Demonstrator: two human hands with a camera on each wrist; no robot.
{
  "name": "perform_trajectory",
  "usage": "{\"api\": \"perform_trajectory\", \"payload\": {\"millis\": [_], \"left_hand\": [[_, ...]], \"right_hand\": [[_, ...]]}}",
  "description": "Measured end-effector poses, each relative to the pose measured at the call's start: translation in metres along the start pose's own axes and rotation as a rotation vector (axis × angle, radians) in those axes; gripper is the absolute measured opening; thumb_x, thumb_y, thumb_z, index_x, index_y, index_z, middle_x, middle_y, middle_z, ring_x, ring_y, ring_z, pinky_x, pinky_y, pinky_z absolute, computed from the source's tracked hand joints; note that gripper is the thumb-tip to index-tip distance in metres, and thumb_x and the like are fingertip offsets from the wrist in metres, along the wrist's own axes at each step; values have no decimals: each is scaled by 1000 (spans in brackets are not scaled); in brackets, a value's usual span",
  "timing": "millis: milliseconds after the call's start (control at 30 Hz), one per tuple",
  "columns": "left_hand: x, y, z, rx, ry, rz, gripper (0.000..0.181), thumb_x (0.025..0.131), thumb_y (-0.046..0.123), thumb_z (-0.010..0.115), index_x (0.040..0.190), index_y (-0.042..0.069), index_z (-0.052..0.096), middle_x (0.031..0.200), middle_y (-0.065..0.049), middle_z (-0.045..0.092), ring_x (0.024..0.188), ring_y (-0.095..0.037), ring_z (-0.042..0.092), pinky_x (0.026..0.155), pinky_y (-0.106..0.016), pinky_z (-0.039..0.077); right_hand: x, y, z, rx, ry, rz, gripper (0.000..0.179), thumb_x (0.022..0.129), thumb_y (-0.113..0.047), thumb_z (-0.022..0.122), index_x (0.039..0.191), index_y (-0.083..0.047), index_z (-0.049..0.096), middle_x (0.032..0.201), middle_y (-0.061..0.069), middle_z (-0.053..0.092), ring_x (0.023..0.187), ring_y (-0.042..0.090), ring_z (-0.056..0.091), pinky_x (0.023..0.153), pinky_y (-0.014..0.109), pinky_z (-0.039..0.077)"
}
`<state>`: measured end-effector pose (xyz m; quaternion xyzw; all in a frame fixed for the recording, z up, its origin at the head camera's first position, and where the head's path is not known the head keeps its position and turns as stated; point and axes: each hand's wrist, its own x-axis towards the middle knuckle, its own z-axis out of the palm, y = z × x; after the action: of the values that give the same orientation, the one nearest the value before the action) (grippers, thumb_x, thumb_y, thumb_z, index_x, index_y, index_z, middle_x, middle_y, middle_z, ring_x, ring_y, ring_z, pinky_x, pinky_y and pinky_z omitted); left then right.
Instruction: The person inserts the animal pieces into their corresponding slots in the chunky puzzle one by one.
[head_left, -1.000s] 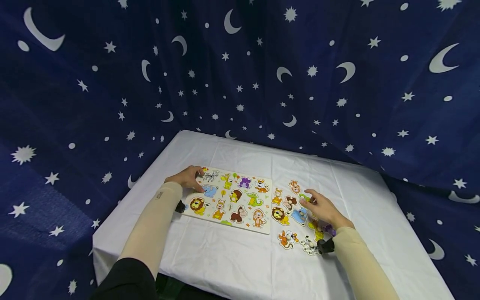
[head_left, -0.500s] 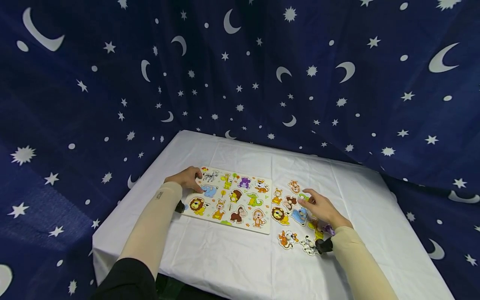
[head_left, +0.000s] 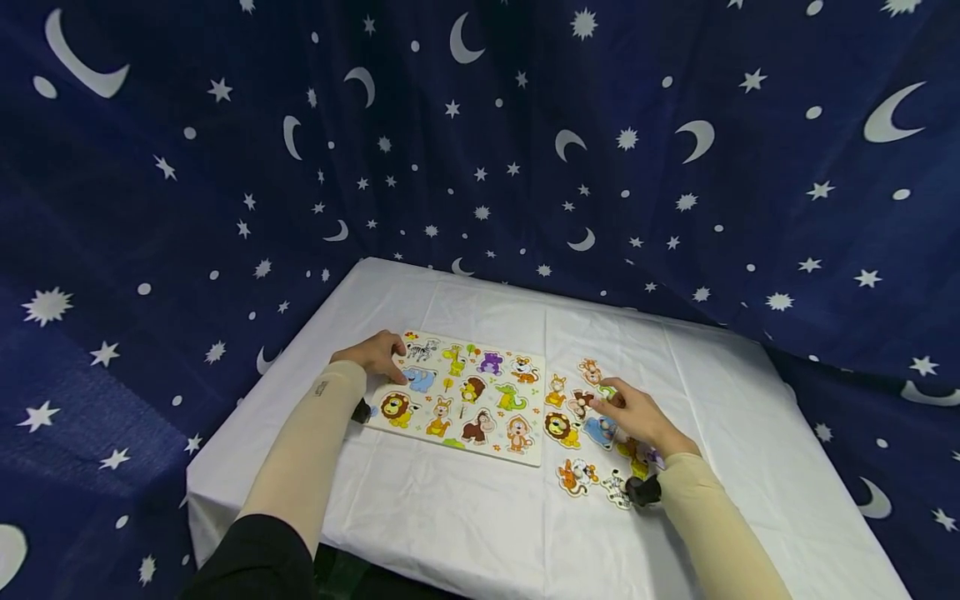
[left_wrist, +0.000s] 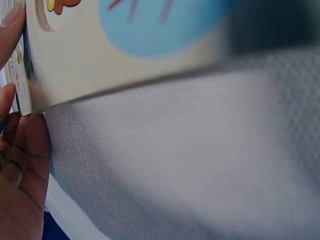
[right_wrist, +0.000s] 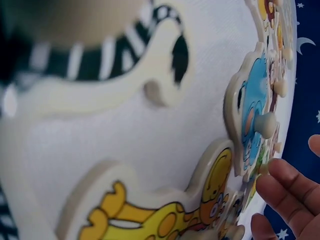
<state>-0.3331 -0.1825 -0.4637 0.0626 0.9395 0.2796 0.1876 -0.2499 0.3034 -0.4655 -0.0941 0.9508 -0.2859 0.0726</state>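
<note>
My left hand (head_left: 372,353) grips the left edge of a puzzle board (head_left: 498,450) printed with animals. In the left wrist view its thumb lies over the board's face and the fingers are at the edge. To the right, loose animal pieces with knobs lie on the cloth. My right hand (head_left: 637,414) hovers over them, fingers bent loosely and thumb apart. Close by are the elephant piece (right_wrist: 255,110), the gorilla piece (head_left: 581,403) and a partly covered green piece (head_left: 606,391). One fingertip is near a small knob (right_wrist: 265,167); whether it touches is unclear.
Nearer me lie the tiger piece (head_left: 576,477), the zebra piece (head_left: 617,489) and the giraffe piece (right_wrist: 165,220). The lion piece (head_left: 562,428) and kangaroo piece (head_left: 555,390) sit beside the board. A white cloth (head_left: 450,517) covers the table; a star-patterned curtain (head_left: 480,167) hangs behind.
My right hand has shifted slightly left over the loose pieces, covering more of the green one. The left hand and the board keep their place.
</note>
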Motion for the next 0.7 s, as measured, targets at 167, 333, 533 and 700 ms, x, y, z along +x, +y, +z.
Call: {"api": "perform_trajectory", "payload": {"millis": [167, 333, 533, 700], "left_hand": [[0, 0, 0, -8, -13, -16, 52, 75, 21, 88, 113, 7, 56, 121, -11, 50, 107, -26, 48, 96, -40, 41], [-1, 2, 0, -18, -28, -21, 52, 74, 19, 89, 113, 6, 57, 122, -11, 52, 108, -26, 48, 99, -41, 41], [-1, 3, -1, 5, -36, -9, 52, 75, 20, 89, 114, 7, 57, 122, -11, 53, 108, -24, 48, 99, -41, 41], [1, 3, -2, 12, -39, -16, 53, 74, 21, 90, 114, 7, 57, 121, -10, 53, 108, -24, 48, 98, -40, 41]], "right_hand": [[0, -2, 1, 1, 0, -17, 62, 98, -41, 62, 146, -6, 45, 94, 9, 63, 78, 17, 55, 71, 34, 45], [0, -4, 4, 11, -7, -26, 65, 97, -43, 63, 146, -5, 45, 96, 11, 65, 78, 19, 57, 72, 36, 47], [-3, -8, 4, 6, 1, -24, 64, 96, -44, 63, 145, -5, 47, 106, 16, 66, 89, 22, 62, 78, 42, 50], [-2, -11, 1, 22, 3, -27, 61, 96, -39, 66, 143, -5, 50, 95, 10, 66, 77, 18, 57, 71, 35, 46]]}}
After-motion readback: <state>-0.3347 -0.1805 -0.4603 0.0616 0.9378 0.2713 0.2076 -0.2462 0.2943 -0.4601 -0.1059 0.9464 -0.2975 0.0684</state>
